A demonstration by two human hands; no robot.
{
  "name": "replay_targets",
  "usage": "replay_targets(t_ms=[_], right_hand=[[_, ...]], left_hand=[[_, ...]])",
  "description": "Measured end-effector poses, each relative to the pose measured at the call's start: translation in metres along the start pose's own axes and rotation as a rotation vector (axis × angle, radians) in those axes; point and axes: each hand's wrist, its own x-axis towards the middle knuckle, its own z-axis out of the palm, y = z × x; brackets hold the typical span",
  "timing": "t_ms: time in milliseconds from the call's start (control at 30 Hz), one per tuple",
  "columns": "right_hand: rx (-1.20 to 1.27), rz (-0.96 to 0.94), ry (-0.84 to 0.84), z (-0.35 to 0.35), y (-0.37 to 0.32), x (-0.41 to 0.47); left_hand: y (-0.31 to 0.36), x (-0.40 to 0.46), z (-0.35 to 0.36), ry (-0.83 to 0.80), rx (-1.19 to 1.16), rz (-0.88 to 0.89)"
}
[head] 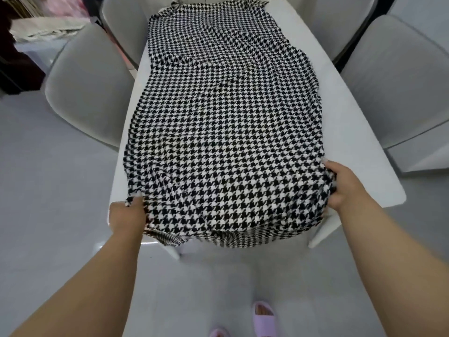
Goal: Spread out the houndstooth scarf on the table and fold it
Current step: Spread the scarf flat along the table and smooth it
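Observation:
The black-and-white houndstooth scarf [218, 122] lies lengthwise over the white table [352, 132], from the far end to the near edge, where it hangs over a little. Its far half is wrinkled. My left hand [125, 216] grips the near left corner of the scarf, thumb on top. My right hand [340, 186] grips the near right edge, with cloth bunched under the fingers.
Grey padded chairs stand on both sides of the table: one at the left [90, 88], one at the right [398, 81], more at the far end. The floor is pale grey. My feet in lilac slippers [263, 317] show below the near table edge.

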Motion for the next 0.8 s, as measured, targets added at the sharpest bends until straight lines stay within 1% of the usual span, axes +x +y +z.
replay_targets(t_ms=[67,133,167,200,267,300,333,367,433,467,500,533,600,633,667,700,800], right_hand=[[-0.019,-0.031,0.077,-0.004,-0.004,0.002],[-0.028,-0.042,0.082,-0.005,-0.005,0.003],[-0.024,-0.034,0.076,-0.005,-0.005,0.004],[-0.021,-0.029,0.073,-0.004,-0.004,0.006],[-0.016,-0.026,0.093,-0.002,-0.001,0.010],[-0.023,-0.031,0.108,-0.001,0.001,0.012],[-0.034,-0.037,0.125,0.000,0.003,0.015],[-0.054,-0.038,0.141,0.000,0.004,0.017],[-0.103,-0.045,0.169,0.000,0.004,0.018],[-0.131,-0.050,0.166,-0.003,0.003,0.019],[-0.164,-0.050,0.174,-0.005,0.000,0.019],[-0.194,-0.052,0.179,-0.009,-0.003,0.021],[-0.216,-0.085,0.194,-0.023,-0.014,0.025],[-0.232,-0.122,0.232,-0.033,-0.020,0.028],[-0.261,-0.176,0.283,-0.042,-0.027,0.031],[-0.302,-0.242,0.369,-0.054,-0.034,0.034],[-0.400,-0.464,0.663,-0.082,-0.053,0.033]], left_hand=[[-0.001,0.003,-0.005,0.004,0.015,-0.006],[0.001,0.003,-0.007,0.010,0.070,0.019],[0.003,0.000,-0.007,0.034,0.135,0.042],[0.005,-0.005,-0.007,0.080,0.250,0.083],[0.013,-0.022,-0.002,0.174,0.512,0.282],[0.019,-0.033,0.003,0.158,0.557,0.426],[0.024,-0.046,0.011,0.076,0.561,0.571],[0.028,-0.058,0.022,-0.051,0.569,0.693],[0.032,-0.080,0.047,-0.351,0.702,0.837],[0.032,-0.087,0.059,-0.475,0.803,0.859],[0.033,-0.091,0.068,-0.564,0.892,0.847],[0.034,-0.092,0.075,-0.613,0.954,0.817],[0.036,-0.090,0.080,-0.637,1.001,0.774],[0.038,-0.090,0.080,-0.635,1.009,0.765],[0.039,-0.088,0.080,-0.634,1.015,0.759],[0.040,-0.088,0.081,-0.630,1.015,0.756],[0.039,-0.091,0.082,-0.614,1.002,0.760]])
